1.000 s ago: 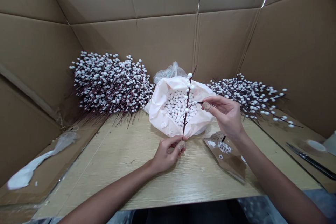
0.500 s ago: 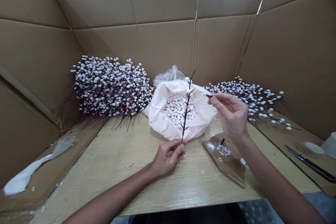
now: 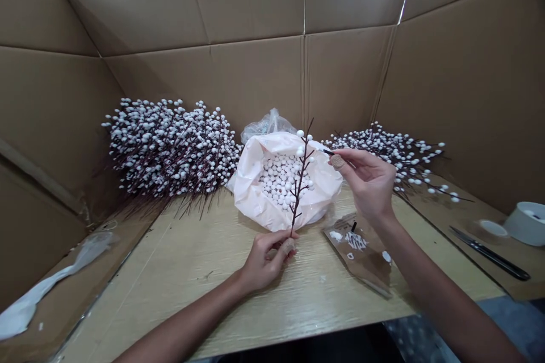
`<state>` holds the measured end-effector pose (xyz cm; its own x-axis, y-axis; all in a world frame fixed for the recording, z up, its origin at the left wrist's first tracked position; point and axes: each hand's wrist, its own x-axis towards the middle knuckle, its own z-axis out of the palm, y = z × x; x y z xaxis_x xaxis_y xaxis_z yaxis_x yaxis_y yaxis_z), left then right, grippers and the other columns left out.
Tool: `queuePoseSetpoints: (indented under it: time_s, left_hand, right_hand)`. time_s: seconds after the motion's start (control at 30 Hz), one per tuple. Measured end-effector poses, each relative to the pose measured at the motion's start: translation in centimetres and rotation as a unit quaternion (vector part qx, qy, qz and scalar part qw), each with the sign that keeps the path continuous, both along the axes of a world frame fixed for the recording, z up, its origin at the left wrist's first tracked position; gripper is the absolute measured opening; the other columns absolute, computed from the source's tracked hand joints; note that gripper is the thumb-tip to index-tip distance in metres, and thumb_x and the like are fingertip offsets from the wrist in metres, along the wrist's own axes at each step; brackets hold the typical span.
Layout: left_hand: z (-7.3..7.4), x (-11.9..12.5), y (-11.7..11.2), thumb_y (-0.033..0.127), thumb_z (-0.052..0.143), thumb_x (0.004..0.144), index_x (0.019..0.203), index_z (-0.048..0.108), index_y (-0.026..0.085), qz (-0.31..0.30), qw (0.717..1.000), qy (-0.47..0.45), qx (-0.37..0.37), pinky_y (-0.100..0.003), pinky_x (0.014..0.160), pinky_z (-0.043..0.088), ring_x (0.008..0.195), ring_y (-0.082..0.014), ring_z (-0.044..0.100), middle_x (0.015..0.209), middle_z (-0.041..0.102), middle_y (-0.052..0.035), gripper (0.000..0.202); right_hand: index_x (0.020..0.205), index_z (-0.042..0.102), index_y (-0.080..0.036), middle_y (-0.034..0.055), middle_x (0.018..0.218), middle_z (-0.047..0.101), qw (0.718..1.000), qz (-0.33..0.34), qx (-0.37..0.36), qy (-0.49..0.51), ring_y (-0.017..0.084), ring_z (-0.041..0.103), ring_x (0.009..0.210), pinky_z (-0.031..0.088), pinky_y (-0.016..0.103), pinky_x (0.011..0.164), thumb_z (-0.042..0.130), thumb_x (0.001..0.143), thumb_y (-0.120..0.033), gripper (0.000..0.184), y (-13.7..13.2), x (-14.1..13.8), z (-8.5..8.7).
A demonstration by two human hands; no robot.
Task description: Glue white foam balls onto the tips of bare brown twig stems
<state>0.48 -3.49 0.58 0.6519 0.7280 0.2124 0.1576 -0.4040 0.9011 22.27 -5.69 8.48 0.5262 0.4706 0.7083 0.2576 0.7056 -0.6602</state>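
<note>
Gripping the base of an upright artificial berry branch [image 3: 300,190] in a closed left hand [image 3: 266,261], the person pinches a thin black stick [image 3: 327,151] in the right hand [image 3: 368,181] (its tip points left, just beside the upper twigs), above a pale plastic bag [image 3: 251,193] of white foam balls [image 3: 279,178].

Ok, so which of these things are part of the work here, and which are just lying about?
Part of the work, it seems:
left hand holding a berry branch
right hand holding a thin black stick
white balls in a pale plastic bag
piled berry branches

Just lying about:
tape roll
black-handled blade
white plastic strip
</note>
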Motion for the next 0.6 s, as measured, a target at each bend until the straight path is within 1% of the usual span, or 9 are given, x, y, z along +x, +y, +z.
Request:
queuePoseSetpoints:
  time_s: [0.17, 0.37, 0.6]
  left_hand:
    - [0.13, 0.07, -0.08, 0.041, 0.052, 0.088, 0.092, 0.065, 0.009, 0.0, 1.0, 0.001, 0.009, -0.019, 0.05, 0.045, 0.051, -0.0103, 0.054, 0.064, 0.061, -0.0037, 0.035]
    - [0.04, -0.03, -0.02, 0.042, 0.052, 0.088, 0.092, 0.065, 0.008, -0.002, 1.0, 0.007, 0.005, -0.019, 0.05, 0.045, 0.052, -0.0105, 0.055, 0.064, 0.062, -0.0047, 0.036]
    - [0.15, -0.03, -0.08, 0.046, 0.051, 0.088, 0.093, 0.065, 0.008, 0.0, 1.0, 0.009, 0.0, -0.019, 0.051, 0.045, 0.053, -0.0104, 0.055, 0.065, 0.062, -0.0043, 0.041]
  right_hand:
    - [0.084, 0.074, -0.022, 0.0025, 0.083, 0.073, 1.0, 0.001, -0.003, 0.001, 0.016, 0.069, 0.08, 0.06, 0.032, 0.078, 0.075, 0.073, -0.019, 0.011, 0.07, 0.05, 0.07]
    - [0.084, 0.075, -0.023, 0.0015, 0.083, 0.074, 1.0, 0.014, 0.011, 0.003, 0.014, 0.069, 0.079, 0.059, 0.028, 0.077, 0.075, 0.073, -0.013, 0.015, 0.08, 0.01, -0.02]
    - [0.084, 0.075, -0.021, 0.003, 0.083, 0.074, 1.0, 0.006, -0.001, 0.001, 0.017, 0.07, 0.08, 0.06, 0.032, 0.077, 0.076, 0.072, -0.02, 0.012, 0.15, 0.09, -0.16]
